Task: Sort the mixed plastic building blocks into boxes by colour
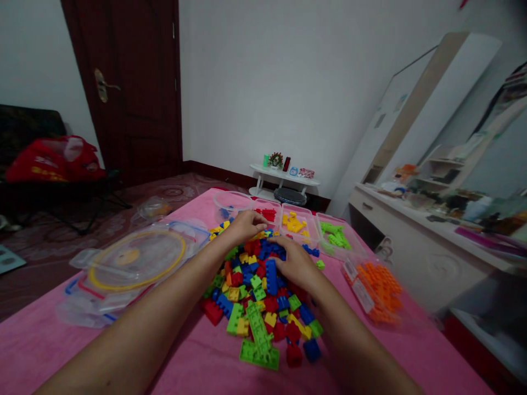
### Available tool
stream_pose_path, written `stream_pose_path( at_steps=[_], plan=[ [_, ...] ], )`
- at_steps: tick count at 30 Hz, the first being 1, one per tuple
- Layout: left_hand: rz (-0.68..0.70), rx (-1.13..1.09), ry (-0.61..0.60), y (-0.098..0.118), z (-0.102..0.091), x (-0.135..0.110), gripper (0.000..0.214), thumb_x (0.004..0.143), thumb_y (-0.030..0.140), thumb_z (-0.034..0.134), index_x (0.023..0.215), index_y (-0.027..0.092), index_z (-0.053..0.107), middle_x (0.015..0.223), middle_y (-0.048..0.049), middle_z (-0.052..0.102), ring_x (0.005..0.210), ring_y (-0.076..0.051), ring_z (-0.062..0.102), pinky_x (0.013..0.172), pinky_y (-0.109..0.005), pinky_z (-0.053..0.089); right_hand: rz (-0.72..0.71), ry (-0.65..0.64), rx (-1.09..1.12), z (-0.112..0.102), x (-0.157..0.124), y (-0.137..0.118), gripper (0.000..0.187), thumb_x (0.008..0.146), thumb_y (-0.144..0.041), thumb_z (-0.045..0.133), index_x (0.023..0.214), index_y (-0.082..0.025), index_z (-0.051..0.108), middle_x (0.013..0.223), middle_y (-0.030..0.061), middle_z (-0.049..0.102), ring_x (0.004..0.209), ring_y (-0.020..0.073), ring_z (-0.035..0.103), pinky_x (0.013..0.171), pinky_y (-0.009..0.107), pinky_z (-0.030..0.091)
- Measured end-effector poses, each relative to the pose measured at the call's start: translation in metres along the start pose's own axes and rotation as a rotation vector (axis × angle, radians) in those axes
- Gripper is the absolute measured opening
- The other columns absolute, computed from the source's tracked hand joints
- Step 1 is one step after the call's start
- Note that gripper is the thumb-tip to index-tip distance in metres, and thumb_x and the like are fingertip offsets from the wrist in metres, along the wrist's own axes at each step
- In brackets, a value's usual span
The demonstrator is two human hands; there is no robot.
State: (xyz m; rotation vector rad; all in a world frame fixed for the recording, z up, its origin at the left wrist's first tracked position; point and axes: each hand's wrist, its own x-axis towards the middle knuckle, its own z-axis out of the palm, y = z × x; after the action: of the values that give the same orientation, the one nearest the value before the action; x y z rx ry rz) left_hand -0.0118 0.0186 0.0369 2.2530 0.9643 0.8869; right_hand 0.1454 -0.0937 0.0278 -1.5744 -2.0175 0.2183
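Observation:
A heap of toy building bricks (257, 282) in red, blue, green and yellow lies on the pink cloth. Over its far side is my left hand (247, 224), fingers apart and pointing right, with nothing visible in them. My right hand (294, 262) rests at the heap's right side, thumb and forefinger spread around blue bricks without closing on them. Just beyond my hands stand clear boxes: one with red bricks (267, 214), one with yellow bricks (294, 222) and one with green bricks (335, 235). A round clear tub (224, 200) holds some blue pieces.
Stacked clear lids (135, 260) with coloured rims lie to the left. A clear pack of orange bricks (379, 291) sits on the right. Past the pink table (197, 356) are a white dresser (395, 225), a low white stand (284, 174) and a dark door (127, 88).

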Motion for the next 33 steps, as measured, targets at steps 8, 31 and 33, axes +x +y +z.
stream_pose_path(
  at_steps=[8, 31, 33],
  plan=[
    [-0.161, 0.24, -0.07, -0.004, -0.042, -0.008, 0.021, 0.068, 0.025, 0.061, 0.082, 0.017, 0.074, 0.071, -0.0038, 0.071, 0.066, -0.014, 0.062, 0.059, -0.02, 0.044, 0.001, -0.188, -0.018, -0.027, -0.018, 0.013, 0.034, 0.066, -0.019, 0.062, 0.099, -0.025, 0.068, 0.103, 0.0023, 0.068, 0.095, 0.0227, 0.062, 0.086, 0.037, 0.046],
    [-0.447, -0.86, -0.08, 0.04, -0.019, -0.011, 0.033, 0.071, 0.046, 0.065, 0.079, 0.015, 0.058, 0.061, 0.0006, 0.056, 0.066, -0.014, 0.062, 0.065, -0.028, 0.053, 0.244, 0.363, 0.221, -0.025, -0.006, 0.046, 0.03, 0.075, -0.027, 0.054, 0.1, -0.014, 0.066, 0.102, 0.0108, 0.067, 0.091, 0.022, 0.062, 0.082, 0.038, 0.049],
    [-0.501, -0.976, -0.09, 0.044, -0.006, -0.013, 0.037, 0.067, 0.049, 0.069, 0.078, 0.016, 0.056, 0.06, 0.0018, 0.055, 0.063, -0.013, 0.061, 0.064, -0.028, 0.054, 0.265, 0.344, 0.529, -0.028, -0.006, 0.03, 0.038, 0.078, -0.04, 0.055, 0.106, -0.015, 0.062, 0.1, 0.0108, 0.066, 0.084, 0.021, 0.064, 0.068, 0.033, 0.054]
  ],
)
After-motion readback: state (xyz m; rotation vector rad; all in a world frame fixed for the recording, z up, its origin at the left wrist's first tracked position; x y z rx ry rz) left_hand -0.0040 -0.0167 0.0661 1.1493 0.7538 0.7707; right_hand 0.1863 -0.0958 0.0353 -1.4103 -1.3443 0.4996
